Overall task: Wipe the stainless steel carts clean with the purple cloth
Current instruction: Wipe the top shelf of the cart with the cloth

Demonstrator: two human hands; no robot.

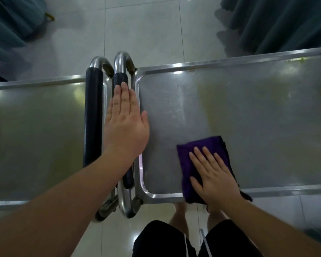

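The right hand (213, 175) is lying flat, fingers straight and slightly spread, pressing the purple cloth (204, 164) down onto the top of the right cart (248, 117) near its front edge. The hand is curling round nothing; the palm and fingers are simply bearing on the folded cloth, whose near end is hanging over the cart's front rim (285, 189). The left hand (126, 123) is also open, fingers straight and close together, resting along the dark padded handle (120, 78) of the right cart, with the thumb reaching over the raised side rim onto the tray. It looks to be steadying the cart rather than gripping it. As I judge it, the main risk is the cloth sliding out from under the flat palm or dropping off the front edge, since nothing is pinching it and part of it is already overhanging. A second risk is the cart rolling or shifting under a firm stroke, because the open left hand is giving only light bracing. Streaks and dull patches are showing across the middle and far side of the right tray, so much of it seems not yet wiped. The left cart (35, 127), with its own padded handle (93, 117) just beside the first, is standing untouched, on a pale tiled floor (141, 25) with dark curtains (276, 23) beyond.
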